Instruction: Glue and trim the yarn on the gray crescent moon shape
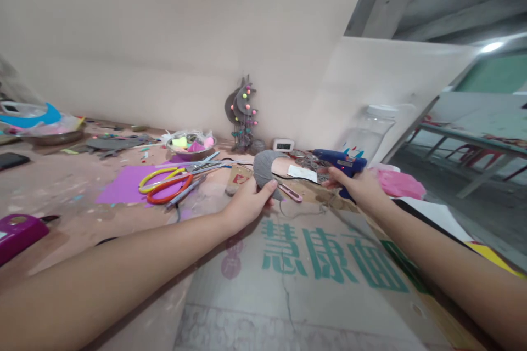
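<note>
My left hand (251,203) pinches a crescent wrapped in grey yarn (263,167), with the thumb on its near face. A loose grey yarn end trails from it over the cardboard. To the right, my right hand (354,181) is closed round the grip of a blue hot glue gun (340,159), whose small red light shows. Some of its fingers hide behind the handle. Just right of the crescent lies a pink utility knife (290,192). Against the back board stands a grey crescent ornament (242,112) with bright little balls and hanging strands.
Printed cardboard (329,307) covers the front of the table. Scissors with yellow and red handles (168,189) lie on purple sheet (119,186). Behind are a metal bowl (191,151), a digital clock (283,145) and a clear jar (366,131). A magenta tool (20,236) sits left.
</note>
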Demonstrator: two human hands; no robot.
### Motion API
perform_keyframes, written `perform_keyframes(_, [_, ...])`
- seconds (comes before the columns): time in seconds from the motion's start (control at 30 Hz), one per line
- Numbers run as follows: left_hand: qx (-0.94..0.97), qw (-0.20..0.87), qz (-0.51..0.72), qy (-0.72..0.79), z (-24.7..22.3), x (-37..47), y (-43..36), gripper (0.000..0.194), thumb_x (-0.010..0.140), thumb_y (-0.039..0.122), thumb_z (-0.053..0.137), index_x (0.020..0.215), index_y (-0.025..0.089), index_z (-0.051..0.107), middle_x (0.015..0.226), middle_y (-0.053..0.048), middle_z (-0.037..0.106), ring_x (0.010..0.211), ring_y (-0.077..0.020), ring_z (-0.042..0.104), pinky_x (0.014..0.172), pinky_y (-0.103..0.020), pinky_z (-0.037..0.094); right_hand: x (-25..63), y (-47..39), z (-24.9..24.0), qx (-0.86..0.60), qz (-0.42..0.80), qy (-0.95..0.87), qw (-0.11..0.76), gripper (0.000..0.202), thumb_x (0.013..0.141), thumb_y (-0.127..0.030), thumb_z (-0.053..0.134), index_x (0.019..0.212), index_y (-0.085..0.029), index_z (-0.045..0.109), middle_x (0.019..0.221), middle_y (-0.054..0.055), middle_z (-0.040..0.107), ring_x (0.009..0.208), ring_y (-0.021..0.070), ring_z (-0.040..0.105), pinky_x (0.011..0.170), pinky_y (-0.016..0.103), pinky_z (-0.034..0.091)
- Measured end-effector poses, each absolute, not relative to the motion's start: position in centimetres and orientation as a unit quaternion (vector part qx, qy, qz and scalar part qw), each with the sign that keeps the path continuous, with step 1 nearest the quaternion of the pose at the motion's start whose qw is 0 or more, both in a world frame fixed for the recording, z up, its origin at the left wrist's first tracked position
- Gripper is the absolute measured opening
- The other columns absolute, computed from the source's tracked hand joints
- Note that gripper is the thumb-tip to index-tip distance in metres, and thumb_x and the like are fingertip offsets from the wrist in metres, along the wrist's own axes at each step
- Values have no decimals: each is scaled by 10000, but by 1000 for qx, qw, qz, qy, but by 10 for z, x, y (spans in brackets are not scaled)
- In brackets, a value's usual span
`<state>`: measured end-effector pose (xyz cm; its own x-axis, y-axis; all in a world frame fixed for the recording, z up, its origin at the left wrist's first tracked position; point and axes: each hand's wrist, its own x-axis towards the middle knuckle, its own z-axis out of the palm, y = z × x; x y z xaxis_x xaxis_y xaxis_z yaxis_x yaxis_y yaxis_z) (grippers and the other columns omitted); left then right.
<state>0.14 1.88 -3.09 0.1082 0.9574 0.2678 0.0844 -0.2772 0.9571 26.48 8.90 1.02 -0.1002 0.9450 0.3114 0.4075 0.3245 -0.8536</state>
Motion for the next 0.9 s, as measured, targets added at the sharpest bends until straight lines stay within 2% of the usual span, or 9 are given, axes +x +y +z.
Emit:
perform_keyframes(0.07, [613, 418, 513, 432, -31, 1, 19, 301, 873, 461, 529, 865, 162, 556, 622, 20, 576, 542, -114, 532, 502, -209, 418, 260, 75, 10, -498, 264, -697, 444, 400, 772, -530, 645, 979, -188, 676, 888, 108, 738, 715, 241, 689, 680, 377, 575])
perform_keyframes(0.17, [613, 412, 507, 443, -31, 0, 19, 266, 874, 437, 529, 868, 172, 538, 624, 25, 563, 541, -121, 531, 493, -215, 412, 256, 52, 8, -518, 219, -714, 417, 355, 802, -531, 611, 855, -188, 681, 719, 71, 704, 673, 218, 660, 621, 329, 538])
perform_keyframes(0.23, [615, 408, 504, 449, -31, 0, 19, 249, 872, 427, 530, 860, 179, 531, 632, 27, 561, 545, -126, 533, 493, -221, 409, 254, 39, 7, -520, 216, -714, 417, 345, 806, -537, 600, 759, -199, 652, 685, 50, 678, 672, 207, 648, 634, 315, 528])
perform_keyframes(0.33, [619, 393, 505, 455, -29, 0, 18, 231, 860, 408, 554, 818, 183, 523, 647, 27, 563, 572, -130, 542, 520, -227, 405, 253, 25, 4, -510, 218, -723, 412, 342, 807, -547, 584, 710, -222, 629, 690, 38, 672, 702, 208, 650, 678, 317, 527])
perform_keyframes(0.57, [623, 381, 510, 455, -24, 0, 16, 226, 882, 369, 534, 760, 181, 502, 632, 18, 569, 611, -138, 570, 582, -244, 440, 249, 12, 4, -500, 230, -721, 420, 369, 758, -575, 617, 730, -208, 648, 730, 68, 697, 709, 224, 665, 679, 329, 550])
perform_keyframes(0.73, [604, 400, 523, 449, -17, 0, 12, 136, 873, 306, 554, 857, 175, 520, 685, 26, 570, 596, -118, 555, 577, -235, 451, 251, 2, 3, -506, 225, -737, 388, 357, 755, -560, 628, 724, -205, 639, 757, 63, 715, 753, 237, 685, 701, 343, 569])
perform_keyframes(0.83, [601, 388, 531, 455, -13, 1, 9, 161, 867, 262, 549, 741, 176, 500, 618, 39, 540, 577, -114, 538, 587, -235, 448, 251, -2, 1, -478, 238, -763, 364, 297, 801, -502, 617, 830, -211, 668, 856, 55, 733, 823, 228, 693, 769, 344, 566])
perform_keyframes(0.9, [596, 386, 533, 461, -11, 1, 7, 164, 864, 255, 551, 729, 172, 509, 602, 40, 547, 571, -115, 538, 583, -234, 444, 250, -4, 1, -450, 256, -778, 355, 261, 827, -464, 607, 906, -225, 675, 925, 45, 735, 876, 219, 693, 815, 340, 559])
